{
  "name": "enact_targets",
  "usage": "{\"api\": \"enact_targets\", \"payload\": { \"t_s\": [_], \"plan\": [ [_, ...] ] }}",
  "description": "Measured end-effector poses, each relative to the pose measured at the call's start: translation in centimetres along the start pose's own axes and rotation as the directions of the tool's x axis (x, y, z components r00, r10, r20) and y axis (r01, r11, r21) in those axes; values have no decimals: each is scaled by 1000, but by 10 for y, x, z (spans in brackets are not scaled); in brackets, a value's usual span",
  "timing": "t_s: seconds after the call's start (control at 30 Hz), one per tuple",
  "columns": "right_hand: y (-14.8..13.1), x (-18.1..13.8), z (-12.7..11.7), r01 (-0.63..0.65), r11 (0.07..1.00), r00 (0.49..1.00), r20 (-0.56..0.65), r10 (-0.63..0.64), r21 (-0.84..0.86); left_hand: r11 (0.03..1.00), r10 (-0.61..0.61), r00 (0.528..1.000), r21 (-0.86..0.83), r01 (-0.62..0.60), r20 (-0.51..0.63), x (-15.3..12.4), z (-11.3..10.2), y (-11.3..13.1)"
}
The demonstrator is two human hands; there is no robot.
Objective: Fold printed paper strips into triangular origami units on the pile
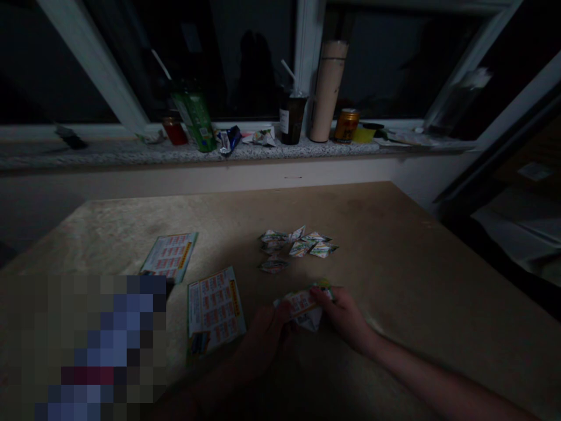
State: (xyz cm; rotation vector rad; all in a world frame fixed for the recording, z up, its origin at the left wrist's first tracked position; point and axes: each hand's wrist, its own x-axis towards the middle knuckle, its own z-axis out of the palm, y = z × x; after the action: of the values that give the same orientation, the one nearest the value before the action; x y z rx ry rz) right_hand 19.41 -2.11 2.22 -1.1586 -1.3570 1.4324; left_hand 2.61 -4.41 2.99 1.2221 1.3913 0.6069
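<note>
Between my two hands is a partly folded sheet of printed paper (302, 304), with red and white print and a pale pointed flap below. My left hand (267, 327) is closed on its left end, its fingers partly in shadow. At the right end my right hand (344, 313) pinches the paper, thumb on top. Beside my left hand lies a flat printed leaflet (217, 307) with red blocks of text. Beyond my hands sits a loose cluster of small folded paper pieces (300, 248), with a single folded piece (273, 266) nearer to me.
Another leaflet (170, 254) lies farther left on the table (372, 234). A blurred-out patch covers the lower left. Along the windowsill stand a green bottle (195, 120), a dark cup with a straw (293, 120), a tall pink flask (328, 90) and an orange can (346, 126).
</note>
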Motion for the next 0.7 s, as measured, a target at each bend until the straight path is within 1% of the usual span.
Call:
{"api": "enact_targets", "payload": {
  "t_s": [0.1, 0.2, 0.27, 0.33, 0.4, 0.57, 0.7],
  "plan": [
    [-1, 0, -1, 21, 999, 1000, -4, -21, 33, 1000, 0, 1000, 0, 0, -14, 0, 0, 0],
    [-2, -2, 0, 41, 998, 999, -12, -40, 42, 1000, 15, 997, 0, -15, -78, -1, -2, -4],
    [-3, -3, 2, 54, 998, 999, -7, -54, 31, 1000, -10, 992, -27, 7, -124, -2, -2, -7],
    [-2, -4, 4, 54, 998, 999, 4, -54, 32, 998, -51, 992, -41, 47, -119, -2, -3, -8],
    [0, -5, 5, 49, 998, 999, 12, -49, 37, 998, -67, 993, -27, 65, -101, -1, -3, -7],
    [4, -5, 4, 27, 998, 1000, -9, -27, 49, 999, -14, 1000, -40, 14, -20, 1, -3, -1],
    [3, -6, 2, 71, 993, 996, -48, -75, -89, 999, -38, 997, 6, 38, -62, 2, -4, -4]
  ]
}}
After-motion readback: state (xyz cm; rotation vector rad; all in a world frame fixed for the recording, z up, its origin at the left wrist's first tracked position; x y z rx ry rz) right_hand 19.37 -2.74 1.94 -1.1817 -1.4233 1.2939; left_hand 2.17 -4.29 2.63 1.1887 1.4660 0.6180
